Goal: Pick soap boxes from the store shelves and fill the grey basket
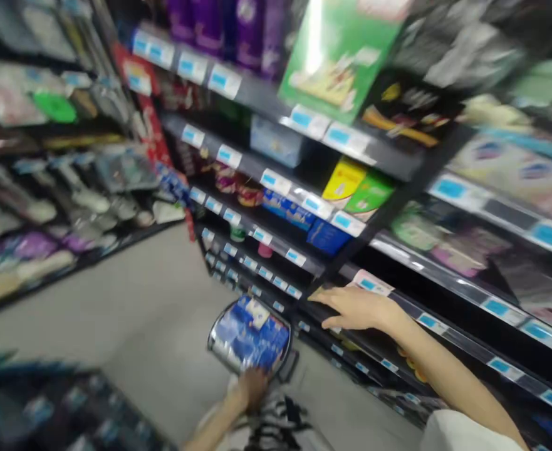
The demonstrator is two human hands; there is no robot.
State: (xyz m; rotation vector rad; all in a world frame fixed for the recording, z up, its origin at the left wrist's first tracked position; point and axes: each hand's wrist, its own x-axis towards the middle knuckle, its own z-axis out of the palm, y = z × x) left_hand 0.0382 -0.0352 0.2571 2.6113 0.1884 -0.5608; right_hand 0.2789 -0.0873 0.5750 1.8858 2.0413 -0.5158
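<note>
My right hand [356, 307] reaches out to the shelf unit, its fingers stretched and holding nothing that I can see. It is beside a lower shelf edge, close to a pinkish price tag [373, 283]. Below and to the left, my left hand [254, 383] is at the near side of a dark-rimmed shopping basket [213, 346]. Blue and white packages [252, 333] fill the basket. Blur and the hand's own back hide the left fingers, so their grip cannot be made out.
Ahead and to the right runs a dark shelf unit [388, 156] with several levels, bearing a green box [339, 56], purple bottles [207, 25] and yellow and green packs [345, 181]. Another rack [45, 141] stands left across the grey floor [158, 300]. A dark display [50, 407] fills the lower left.
</note>
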